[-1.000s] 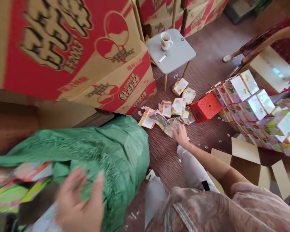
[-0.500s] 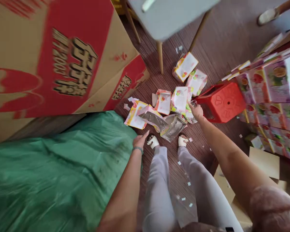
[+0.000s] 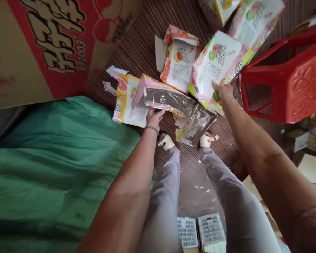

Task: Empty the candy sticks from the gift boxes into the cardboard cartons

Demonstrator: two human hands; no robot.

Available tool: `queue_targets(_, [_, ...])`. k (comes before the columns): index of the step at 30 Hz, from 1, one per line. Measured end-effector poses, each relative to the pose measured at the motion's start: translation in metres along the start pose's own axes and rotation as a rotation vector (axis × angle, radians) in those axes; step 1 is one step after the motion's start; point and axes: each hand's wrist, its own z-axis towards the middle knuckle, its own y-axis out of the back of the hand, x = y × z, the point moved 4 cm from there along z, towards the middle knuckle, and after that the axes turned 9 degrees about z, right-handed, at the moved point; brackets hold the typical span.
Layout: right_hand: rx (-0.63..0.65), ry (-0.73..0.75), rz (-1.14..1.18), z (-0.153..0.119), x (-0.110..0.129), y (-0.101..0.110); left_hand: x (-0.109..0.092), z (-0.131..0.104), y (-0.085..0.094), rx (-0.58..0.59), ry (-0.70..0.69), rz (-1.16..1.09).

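Observation:
On the floor ahead, several crumpled fruit-printed cartons lie in a heap. My left hand (image 3: pixel 154 119) is at the near edge of a pink carton with a clear plastic window (image 3: pixel 164 96), its fingers curled in against that edge. My right hand (image 3: pixel 225 94) grips the near edge of a white, pink and green carton (image 3: pixel 213 66), thumb on its printed face and the other fingers partly hidden. Between the hands lies another carton with a clear window (image 3: pixel 197 124). An orange carton (image 3: pixel 180 63) lies beyond them, and a yellow carton (image 3: pixel 125 103) is partly under the pink one.
A red plastic stool (image 3: pixel 302 77) stands at the right. To the left are a large printed cardboard box (image 3: pixel 92 45) and a green sheet (image 3: pixel 68 168). Further cartons (image 3: pixel 255 21) lie at the far side. Pale crates (image 3: pixel 212 232) sit behind my feet, and paper scraps dot the floor.
My view has dropped closer to the cartons. My left hand has moved forward from above the floor to the pink carton's edge. My right hand stays by the white, pink and green carton.

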Motion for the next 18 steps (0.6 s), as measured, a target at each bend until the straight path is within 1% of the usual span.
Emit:
queue_targets(1, [-0.012,-0.015,0.063,-0.014,0.012,-0.001,-0.006,-0.002,0.001,-0.005,-0.012,0.005])
queue_targets(3, [-0.053,0.012,0.129,-0.049,0.046,0.007,-0.022,-0.005,0.003,-0.005,-0.039,0.029])
queue_targets(5, [-0.084,0.062,0.171,-0.095,0.084,0.025,-0.039,-0.006,0.001,0.024,-0.066,0.05])
queue_targets(6, [-0.101,0.074,0.183,-0.121,0.098,0.037,-0.048,-0.006,-0.002,0.045,-0.075,0.044])
queue_targets(7, [-0.099,0.062,0.176,-0.149,0.107,0.048,-0.055,-0.005,-0.007,0.062,-0.082,0.025])
queue_targets(8, [-0.097,0.02,0.15,-0.177,0.111,0.06,-0.062,-0.003,-0.013,0.068,-0.087,-0.002])
queue_targets(9, [-0.118,-0.041,0.132,-0.206,0.107,0.071,-0.068,-0.001,-0.021,0.064,-0.098,-0.028])
queue_targets(10, [-0.134,-0.133,0.124,-0.234,0.097,0.08,-0.074,0.002,-0.029,0.053,-0.114,-0.05])
queue_targets(12, [-0.149,-0.329,0.106,-0.279,0.061,0.089,-0.081,0.01,-0.048,0.038,-0.145,-0.073])
queue_targets(13, [-0.146,-0.396,0.063,-0.293,0.039,0.089,-0.083,0.014,-0.058,0.043,-0.152,-0.077])
queue_targets(14, [-0.129,-0.433,-0.006,-0.3,0.017,0.087,-0.084,0.019,-0.067,0.058,-0.153,-0.08])
queue_targets(15, [-0.109,-0.444,-0.087,-0.3,-0.004,0.083,-0.085,0.024,-0.075,0.081,-0.152,-0.082])
queue_targets(16, [-0.087,-0.44,-0.16,-0.294,-0.024,0.077,-0.086,0.029,-0.08,0.108,-0.153,-0.083])
queue_targets(18, [-0.052,-0.416,-0.253,-0.269,-0.057,0.063,-0.091,0.038,-0.085,0.154,-0.17,-0.074])
